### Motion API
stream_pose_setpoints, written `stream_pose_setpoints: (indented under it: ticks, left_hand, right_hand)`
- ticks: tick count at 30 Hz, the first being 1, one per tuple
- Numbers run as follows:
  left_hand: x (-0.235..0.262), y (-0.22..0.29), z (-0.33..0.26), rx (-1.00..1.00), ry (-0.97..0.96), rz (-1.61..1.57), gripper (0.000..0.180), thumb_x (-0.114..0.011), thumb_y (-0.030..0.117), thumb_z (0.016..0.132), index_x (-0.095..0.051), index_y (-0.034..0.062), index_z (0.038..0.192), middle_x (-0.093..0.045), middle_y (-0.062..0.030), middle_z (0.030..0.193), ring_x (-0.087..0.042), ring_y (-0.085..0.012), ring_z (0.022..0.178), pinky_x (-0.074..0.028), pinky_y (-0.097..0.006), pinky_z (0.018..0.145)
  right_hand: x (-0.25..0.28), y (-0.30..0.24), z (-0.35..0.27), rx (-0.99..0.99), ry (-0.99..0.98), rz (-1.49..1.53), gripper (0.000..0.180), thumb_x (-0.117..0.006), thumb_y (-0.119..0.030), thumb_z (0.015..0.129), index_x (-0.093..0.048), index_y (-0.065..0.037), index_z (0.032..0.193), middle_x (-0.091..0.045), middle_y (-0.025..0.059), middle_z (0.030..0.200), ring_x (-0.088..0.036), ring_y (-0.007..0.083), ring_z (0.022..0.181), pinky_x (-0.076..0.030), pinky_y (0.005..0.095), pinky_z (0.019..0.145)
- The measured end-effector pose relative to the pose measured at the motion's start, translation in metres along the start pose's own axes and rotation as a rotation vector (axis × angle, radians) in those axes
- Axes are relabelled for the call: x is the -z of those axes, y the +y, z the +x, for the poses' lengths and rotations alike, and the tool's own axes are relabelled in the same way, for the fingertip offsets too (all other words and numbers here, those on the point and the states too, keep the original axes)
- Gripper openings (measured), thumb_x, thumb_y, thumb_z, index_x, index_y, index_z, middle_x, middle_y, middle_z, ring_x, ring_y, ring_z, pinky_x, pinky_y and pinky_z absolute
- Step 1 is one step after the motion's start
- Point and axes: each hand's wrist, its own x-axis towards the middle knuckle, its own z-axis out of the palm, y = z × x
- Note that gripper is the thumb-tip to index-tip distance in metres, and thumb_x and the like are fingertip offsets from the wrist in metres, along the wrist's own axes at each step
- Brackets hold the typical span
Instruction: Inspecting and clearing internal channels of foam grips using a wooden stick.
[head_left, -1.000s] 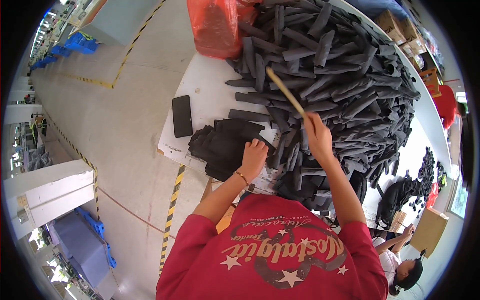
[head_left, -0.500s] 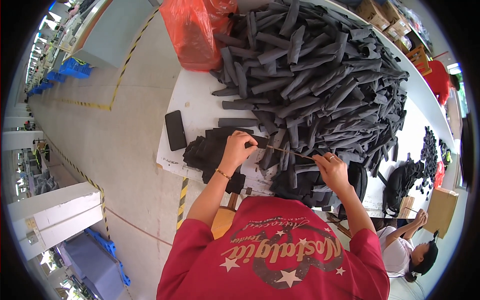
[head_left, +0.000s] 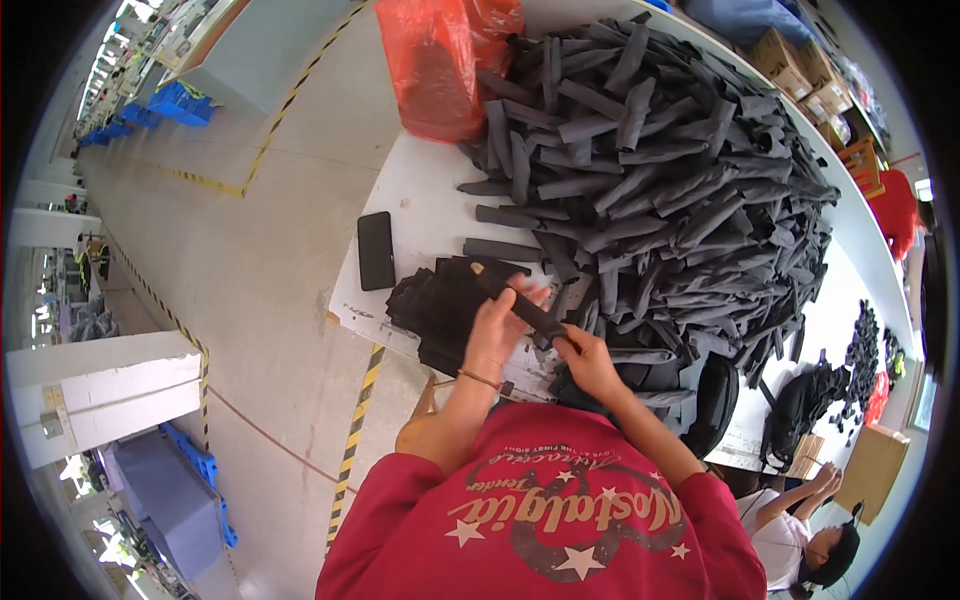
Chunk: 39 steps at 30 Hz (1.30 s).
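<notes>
A dark fabric tube (head_left: 524,308) slants in front of me, with the tan tip of a thin stick (head_left: 477,268) poking out at its far left end. My right hand (head_left: 592,362) is closed around the near right end of the tube. Beneath the tube's middle is my left hand (head_left: 500,322), smeared by motion, its fingers stretched out and apart. A stack of flat black fabric pieces (head_left: 430,305) lies left of my left hand. Beyond my hands rises a large heap of dark grey fabric tubes (head_left: 660,180).
A black phone (head_left: 376,250) lies on the white table (head_left: 425,180), left of the heap. Behind it stands a red plastic bag (head_left: 430,75). Dark bags (head_left: 800,405) lie farther right. At the lower right sits another person (head_left: 800,540); cardboard boxes (head_left: 785,65) stand at the back right.
My right hand has moved left, toward my left hand, and now grips the tube. The stick, bare between my hands before, is inside the tube. My left hand's fingers have spread from a pinch.
</notes>
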Motion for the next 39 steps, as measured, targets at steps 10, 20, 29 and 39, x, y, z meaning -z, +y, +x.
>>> stream_pose_setpoints:
  ticks: [10,20,29,39]
  left_hand:
    - [-0.04,-0.005,0.009,-0.225,0.483,0.009,0.022,-0.071,0.02,0.087,-0.062,0.0023,0.097,-0.062,-0.0071,0.079,-0.062,-0.0186,0.065,-0.055,-0.036,0.065]
    - [-0.015,0.017,0.025,-0.32,0.516,0.061,0.021,-0.069,0.024,0.089,-0.063,0.0038,0.087,-0.045,0.0032,0.052,-0.034,-0.0052,0.037,-0.025,-0.021,0.036]
    - [-0.037,-0.019,0.041,-0.32,0.616,-0.043,0.021,-0.064,0.026,0.093,-0.059,0.0074,0.085,-0.05,0.002,0.061,-0.039,-0.0054,0.045,-0.03,-0.02,0.042]
    - [-0.008,-0.018,0.027,-0.233,0.571,-0.186,0.02,-0.063,0.021,0.093,-0.056,0.0038,0.086,-0.051,-0.0019,0.064,-0.045,-0.0082,0.05,-0.036,-0.021,0.044]
  right_hand:
    - [-0.022,0.002,-0.02,0.133,0.211,-0.45,0.01,-0.06,-0.008,0.089,-0.057,0.0,0.084,-0.059,0.0244,0.074,-0.06,0.0442,0.072,-0.046,0.0473,0.06]
    - [0.047,-0.033,-0.11,0.079,-0.036,-0.431,0.016,-0.064,-0.015,0.088,-0.057,-0.001,0.082,-0.059,0.0194,0.066,-0.062,0.038,0.062,-0.048,0.0434,0.054]
    - [-0.004,-0.054,-0.007,0.399,0.298,-0.296,0.024,-0.072,-0.005,0.081,-0.062,-0.002,0.103,-0.055,0.0102,0.072,-0.051,0.0168,0.061,-0.042,0.0289,0.056]
    - [-0.004,-0.043,0.016,0.253,0.16,-0.213,0.01,-0.066,-0.002,0.085,-0.059,0.001,0.091,-0.054,0.0093,0.078,-0.047,0.0194,0.06,-0.04,0.0296,0.057]
